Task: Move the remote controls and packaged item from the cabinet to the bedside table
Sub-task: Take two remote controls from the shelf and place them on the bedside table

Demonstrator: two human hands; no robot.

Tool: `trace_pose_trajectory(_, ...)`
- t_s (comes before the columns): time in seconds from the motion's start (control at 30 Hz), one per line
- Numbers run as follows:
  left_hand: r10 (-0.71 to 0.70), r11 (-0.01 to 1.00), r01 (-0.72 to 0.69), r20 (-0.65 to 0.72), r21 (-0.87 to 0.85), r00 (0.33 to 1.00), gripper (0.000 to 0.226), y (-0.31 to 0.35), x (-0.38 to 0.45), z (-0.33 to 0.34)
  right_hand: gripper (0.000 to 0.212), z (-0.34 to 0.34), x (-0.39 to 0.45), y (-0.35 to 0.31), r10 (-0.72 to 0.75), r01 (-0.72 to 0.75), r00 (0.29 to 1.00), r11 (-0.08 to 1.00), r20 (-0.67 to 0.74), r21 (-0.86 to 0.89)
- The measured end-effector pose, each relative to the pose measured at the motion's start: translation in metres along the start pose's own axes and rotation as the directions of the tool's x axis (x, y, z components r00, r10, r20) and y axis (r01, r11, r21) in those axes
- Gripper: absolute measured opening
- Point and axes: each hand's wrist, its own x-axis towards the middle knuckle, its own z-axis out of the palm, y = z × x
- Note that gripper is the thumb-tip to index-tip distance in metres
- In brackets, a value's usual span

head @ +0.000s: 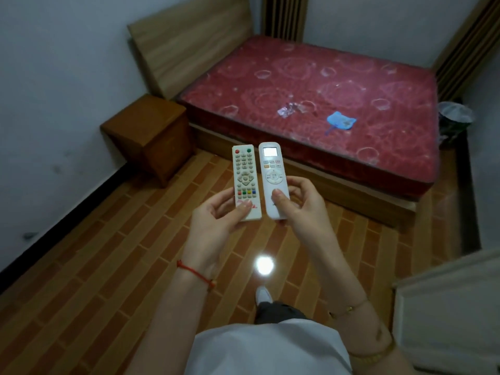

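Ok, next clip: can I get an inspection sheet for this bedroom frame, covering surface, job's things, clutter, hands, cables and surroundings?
Surface: wooden bedside table beside the bed, nothing on top.
Job's things: TV remote with coloured buttons and white air-conditioner remote, held side by side, buttons up; packaged item not seen.
Clutter: clear plastic wrapper and blue fan-shaped item on the red mattress.
Hands: left hand holds the TV remote; right hand holds the air-conditioner remote.
Cables: nothing seen.
Surroundings: brick-pattern tiled floor, wooden headboard, lined bin, white cabinet at right.
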Motion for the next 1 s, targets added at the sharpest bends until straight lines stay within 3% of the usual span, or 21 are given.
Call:
trace_pose_trajectory(0.53, -0.014, 0.996, -0.016, -0.334, -0.088, 0.942, 0.038, 0.055, 0.227, 0.001, 0.033, 0.055, 0.276, -0.027, 0.003, 0.025, 0.940, 0.997, 0.340, -0.079)
trace_pose_trajectory(0.73, -0.014, 0.992, -0.037, -0.408, -0.117, 0.913, 0.032, 0.072, 0.325, -0.030, 0.036, 0.110, 0.376, -0.025, -0.007, 0.052, 0.912, 0.994, 0.409, -0.101)
trace_pose_trajectory(1.0, 0.001, 0.991, -0.067, -0.497, -0.115, 0.868, 0.041, 0.130, 0.469, -0.089, 0.036, 0.205, 0.530, -0.066, -0.052, 0.128, 0.873, 0.984, 0.484, -0.126)
